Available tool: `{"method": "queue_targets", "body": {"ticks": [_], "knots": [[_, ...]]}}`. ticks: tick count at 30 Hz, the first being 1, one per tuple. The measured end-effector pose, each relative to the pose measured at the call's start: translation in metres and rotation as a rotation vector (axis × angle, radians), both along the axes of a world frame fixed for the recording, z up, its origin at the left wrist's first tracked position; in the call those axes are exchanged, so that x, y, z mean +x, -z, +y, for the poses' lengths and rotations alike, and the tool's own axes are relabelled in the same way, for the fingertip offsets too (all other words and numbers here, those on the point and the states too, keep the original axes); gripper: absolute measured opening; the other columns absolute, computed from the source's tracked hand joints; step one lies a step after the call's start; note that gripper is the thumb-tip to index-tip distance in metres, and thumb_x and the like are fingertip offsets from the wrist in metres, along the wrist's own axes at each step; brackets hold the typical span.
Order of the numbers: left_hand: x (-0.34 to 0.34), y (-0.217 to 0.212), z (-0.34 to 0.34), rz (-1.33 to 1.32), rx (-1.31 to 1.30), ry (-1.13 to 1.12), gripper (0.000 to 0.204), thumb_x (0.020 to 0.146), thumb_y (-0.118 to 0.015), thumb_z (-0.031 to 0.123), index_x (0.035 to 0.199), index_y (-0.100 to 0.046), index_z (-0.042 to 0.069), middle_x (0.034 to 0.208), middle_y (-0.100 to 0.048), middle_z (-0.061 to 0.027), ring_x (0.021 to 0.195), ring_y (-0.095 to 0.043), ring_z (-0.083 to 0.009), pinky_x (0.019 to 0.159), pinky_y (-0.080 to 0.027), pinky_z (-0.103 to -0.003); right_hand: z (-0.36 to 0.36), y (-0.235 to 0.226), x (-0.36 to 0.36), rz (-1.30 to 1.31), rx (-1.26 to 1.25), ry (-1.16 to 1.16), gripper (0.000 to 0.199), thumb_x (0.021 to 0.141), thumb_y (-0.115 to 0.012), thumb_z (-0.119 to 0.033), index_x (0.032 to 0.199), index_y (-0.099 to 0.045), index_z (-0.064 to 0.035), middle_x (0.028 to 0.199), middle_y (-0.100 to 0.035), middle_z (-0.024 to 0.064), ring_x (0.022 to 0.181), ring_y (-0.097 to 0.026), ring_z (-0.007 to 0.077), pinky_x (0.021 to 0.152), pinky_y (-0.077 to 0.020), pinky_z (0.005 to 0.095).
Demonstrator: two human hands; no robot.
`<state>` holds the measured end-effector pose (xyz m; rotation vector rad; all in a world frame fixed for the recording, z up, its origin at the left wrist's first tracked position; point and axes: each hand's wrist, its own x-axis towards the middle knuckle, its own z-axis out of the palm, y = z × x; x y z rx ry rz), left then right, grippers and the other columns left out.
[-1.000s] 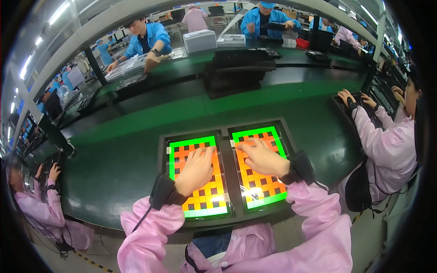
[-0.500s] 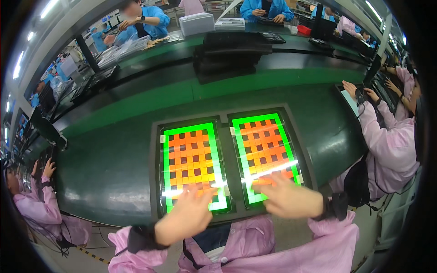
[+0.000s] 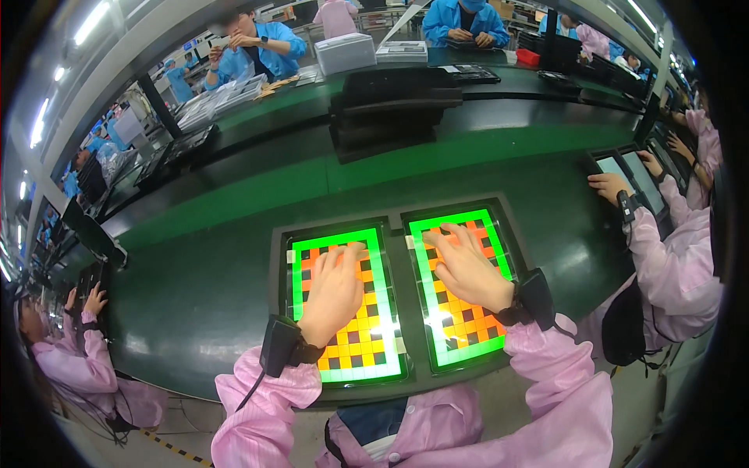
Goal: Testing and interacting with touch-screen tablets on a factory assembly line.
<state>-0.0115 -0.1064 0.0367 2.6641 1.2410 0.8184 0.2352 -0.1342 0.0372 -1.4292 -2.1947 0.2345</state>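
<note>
Two touch-screen panels lie side by side in a dark tray [image 3: 411, 312] on the green bench. The left panel [image 3: 359, 339] and the right panel [image 3: 464, 327] each show a bright green border round a grid of orange, yellow and dark squares. My left hand [image 3: 335, 292] rests over the upper part of the left panel, fingers stretched out at the screen. On the upper part of the right panel, my right hand [image 3: 470, 269] has its fingers spread. Neither hand holds anything. A black strap with a box sits on each wrist.
Behind the tray, a stack of black panels [image 3: 394, 109] stands on the bench's far ledge. People in pink work at both sides, the right one handling a pair of panels [image 3: 632, 179]. People in blue sit across, near white boxes [image 3: 346, 54].
Both hands have moved from the panels' near ends to their far ends. Squares near the bottom are uncovered. The person at right has moved a hand at the panels there.
</note>
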Motion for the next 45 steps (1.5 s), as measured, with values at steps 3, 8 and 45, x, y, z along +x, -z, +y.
{"method": "queue_targets", "body": {"ticks": [3,8,45], "knots": [[0.002,0.006,-0.002,0.037,0.056,0.012,0.045,0.074,-0.052,-0.001,0.118,-0.046,-0.003,0.105,-0.063,-0.0131,0.109,-0.049,-0.0307,0.097,-0.034,-0.043,-0.004,0.000,0.002,-0.040,-0.016,0.030,0.045,0.084,-0.044,-0.011,0.126,-0.040,0.0030,0.098,-0.060,0.0207,0.123,-0.036,0.0406,0.105,-0.0234,0.0565],[-0.013,-0.001,-0.019,0.214,0.053,-0.402,0.047,0.075,-0.053,0.002,0.121,-0.046,-0.003,0.102,-0.063,-0.0157,0.106,-0.050,-0.0312,0.095,-0.035,-0.043,-0.014,-0.003,0.025,-0.128,0.071,0.249,0.046,0.082,-0.048,-0.012,0.125,-0.043,0.0050,0.100,-0.059,0.0221,0.117,-0.040,0.0413,0.102,-0.0273,0.0552],[-0.064,-0.023,-0.082,0.218,-0.077,-0.327,0.048,0.074,-0.056,0.001,0.120,-0.045,-0.006,0.109,-0.061,-0.0151,0.110,-0.050,-0.0316,0.095,-0.035,-0.044,-0.095,-0.019,0.040,0.002,-0.079,0.343,0.033,0.080,-0.052,-0.002,0.112,-0.054,0.0027,0.111,-0.058,0.0221,0.114,-0.045,0.0421,0.098,-0.0363,0.0475]]}}
